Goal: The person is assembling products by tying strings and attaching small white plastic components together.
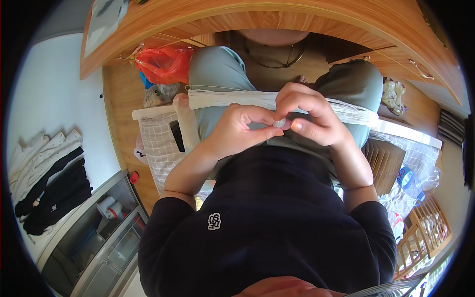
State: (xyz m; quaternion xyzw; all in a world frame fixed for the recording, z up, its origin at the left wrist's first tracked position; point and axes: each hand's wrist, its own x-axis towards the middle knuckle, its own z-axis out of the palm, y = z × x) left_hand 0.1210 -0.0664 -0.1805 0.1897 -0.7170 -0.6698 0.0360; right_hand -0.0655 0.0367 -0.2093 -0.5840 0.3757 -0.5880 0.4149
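Above my lap, my left hand (248, 123) is closed in a pinch. Between its thumb and index finger sits a small whitish round piece (280, 123), too small to name surely. My right hand (312, 115) meets it from the right with bent fingers. Its index fingertip comes down at the piece, and its thumb lies just to the right. Anything within those right fingers is too fine or hidden to make out. A long bundle of white thread (222, 98) stretches across my thighs, passing behind both hands; its right part (354, 113) spreads into loose strands.
A wooden desk (316, 22) curves along the far side, with a round stool (273, 37) beneath. A red plastic bag (163, 64) hangs at the left. Checked cloth (161, 143) covers the seat beside me. At right are a cardboard piece (383, 163) and a plastic bottle (406, 177).
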